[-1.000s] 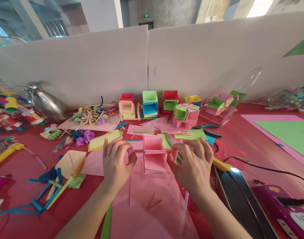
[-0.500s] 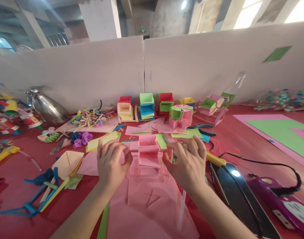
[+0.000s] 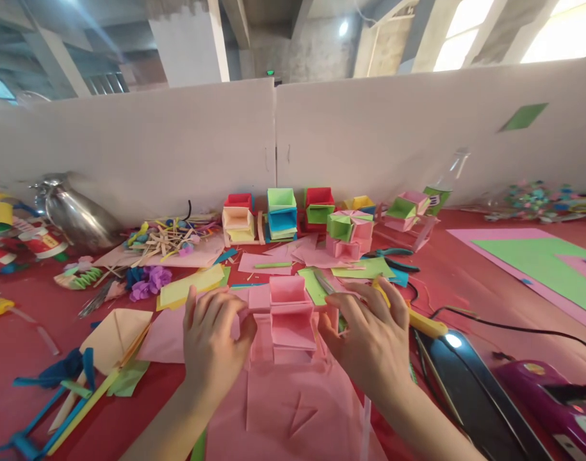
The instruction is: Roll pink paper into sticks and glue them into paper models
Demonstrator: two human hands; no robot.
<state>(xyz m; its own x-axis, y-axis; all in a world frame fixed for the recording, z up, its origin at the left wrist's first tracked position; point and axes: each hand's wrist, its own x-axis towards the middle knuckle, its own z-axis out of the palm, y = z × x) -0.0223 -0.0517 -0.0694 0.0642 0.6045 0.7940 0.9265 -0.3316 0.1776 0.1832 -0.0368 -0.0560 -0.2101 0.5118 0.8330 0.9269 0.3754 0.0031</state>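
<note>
**Other poster:** where's the pink piece at?

**Me:** the two-tier pink paper box (image 3: 293,328) is smack between my left hand (image 3: 218,336) and right hand (image 3: 372,339), hollow sides facing me, with flat pink paper (image 3: 273,413) on the near side.

**Other poster:** you gripping anything?

**Me:** thumbs and fingers are curled in narrow on both, but honestly can't tell if there's something pinched in there.

**Other poster:** what else is around?

**Me:** yellow tool (image 3: 430,324) just beside my right hand, blue-handled pliers (image 3: 392,251) farther back on the red surface (image 3: 465,282).
</note>
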